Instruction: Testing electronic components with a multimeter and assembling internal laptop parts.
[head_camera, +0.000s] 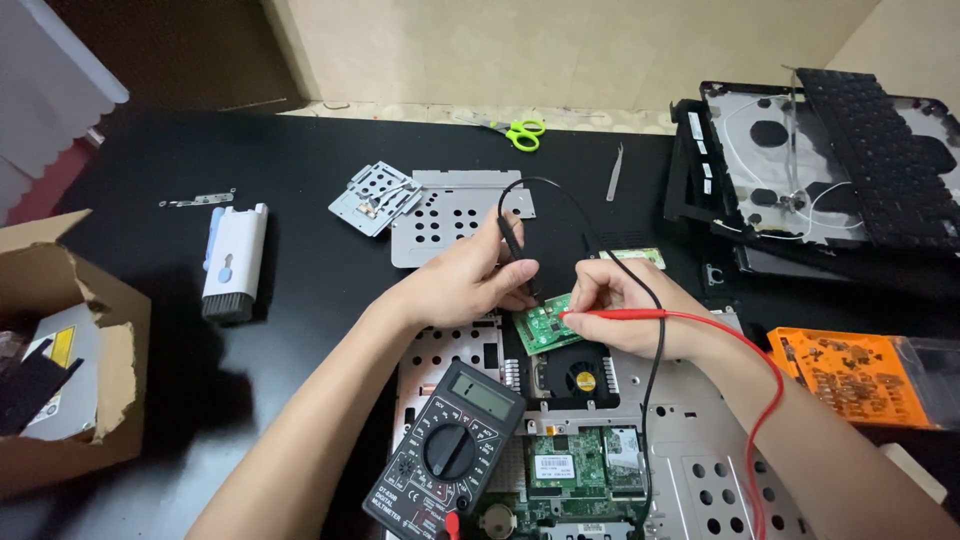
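Left hand (462, 283) grips black probe (512, 238); multimeter (447, 453) near.

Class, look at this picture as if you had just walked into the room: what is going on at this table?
A person is probing a small green circuit board above an opened laptop chassis. The left hand holds the black probe and the right hand holds the red probe, both tips at the board. A black multimeter lies on the chassis by the left forearm. Green-handled scissors lie further back.
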